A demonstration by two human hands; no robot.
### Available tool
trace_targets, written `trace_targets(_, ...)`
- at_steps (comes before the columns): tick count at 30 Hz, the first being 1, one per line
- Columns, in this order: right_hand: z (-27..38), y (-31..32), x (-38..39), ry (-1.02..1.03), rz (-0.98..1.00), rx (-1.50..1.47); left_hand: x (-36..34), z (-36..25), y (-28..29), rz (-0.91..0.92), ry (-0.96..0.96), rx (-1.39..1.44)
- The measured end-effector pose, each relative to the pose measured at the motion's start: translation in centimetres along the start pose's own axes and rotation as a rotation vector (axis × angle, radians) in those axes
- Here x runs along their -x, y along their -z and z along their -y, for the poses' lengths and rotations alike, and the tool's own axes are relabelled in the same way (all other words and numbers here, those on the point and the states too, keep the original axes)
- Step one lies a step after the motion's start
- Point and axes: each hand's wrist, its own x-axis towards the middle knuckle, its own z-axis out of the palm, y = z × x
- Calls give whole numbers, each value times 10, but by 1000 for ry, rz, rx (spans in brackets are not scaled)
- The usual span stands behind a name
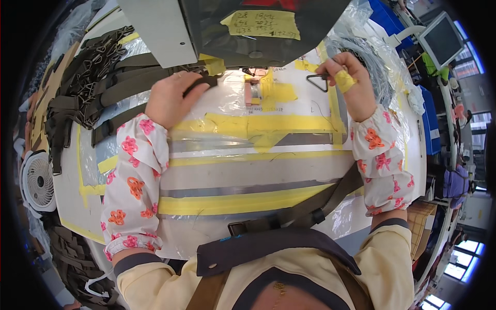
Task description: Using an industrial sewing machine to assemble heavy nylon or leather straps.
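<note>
My left hand rests at the near end of several dark olive webbing straps, its fingers closed on a webbing strap beside the machine's needle area. Part of that strap is hidden under the hand. To the right, my right hand is raised over the table and pinches a dark triangular metal ring. Yellow tape is wrapped round one of its fingers. Between the hands lies the lit metal needle plate of a sewing machine, whose dark head overhangs it.
Webbing straps with metal rings are heaped on the left of the white table, which is patched with yellow tape. Another strap lies near my body. A white fan stands at far left. Clear plastic covers the back right.
</note>
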Motion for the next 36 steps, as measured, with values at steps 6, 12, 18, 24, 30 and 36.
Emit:
trace_targets(6,5,-37,12,-248,102,-298,-11,-45,12,201,119,313)
trace_targets(12,6,-81,34,-102,78,-398,-14,-69,4,242,345,523)
trace_targets(18,3,-97,41,248,87,45,-13,-73,12,290,302,431)
trace_targets(24,-3,-98,41,199,41,5,-24,-80,67,75,-50,-335)
trace_targets(30,1,-101,49,403,-103,15,-19,-83,17,269,119,252)
trace_targets(36,3,-88,52,634,-8,335,-15,-85,-10,374,257,686)
